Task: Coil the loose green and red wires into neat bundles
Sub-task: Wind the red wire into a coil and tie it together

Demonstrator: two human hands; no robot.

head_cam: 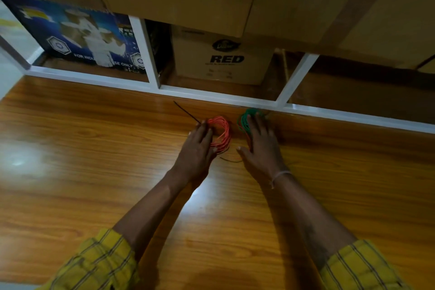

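Observation:
The red wire (222, 133) lies wound in a round coil on the wooden table (94, 148), near its back edge. My left hand (197, 148) covers the coil's left side, with fingers over the loops and the thumb at its lower edge. A thin dark strand (186, 112) sticks out up-left from those fingertips. Just to the right, the green wire (244, 120) is also coiled. My right hand (261, 146) rests flat on it with fingers spread, hiding most of it. A short dark wire end (231, 160) lies between my hands.
A white-framed shelf (211, 94) runs along the table's back edge. It holds a blue printed box (77, 35) on the left and a brown carton marked RED (223, 59) in the middle. Large cardboard boxes (188, 0) overhang above.

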